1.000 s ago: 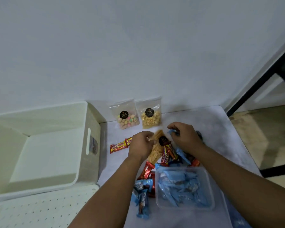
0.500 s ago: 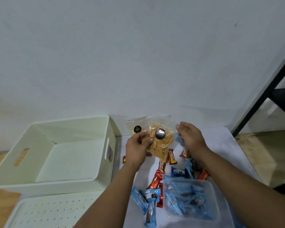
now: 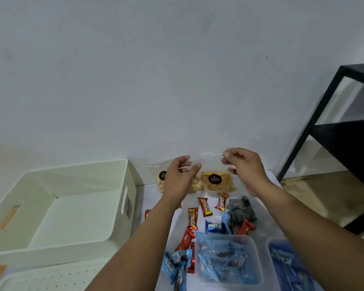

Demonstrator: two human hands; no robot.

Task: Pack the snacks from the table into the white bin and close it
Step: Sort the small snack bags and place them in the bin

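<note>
Crinkly clear snack bag (image 3: 215,181), seemingly pinched by both hands.

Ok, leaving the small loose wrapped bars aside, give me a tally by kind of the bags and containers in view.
Clear sticker bags: 3, one pinched by the right hand
Dark bag: 1
Clear tubs: 2
White bin: 1
Perforated lid: 1
Total: 8
</note>
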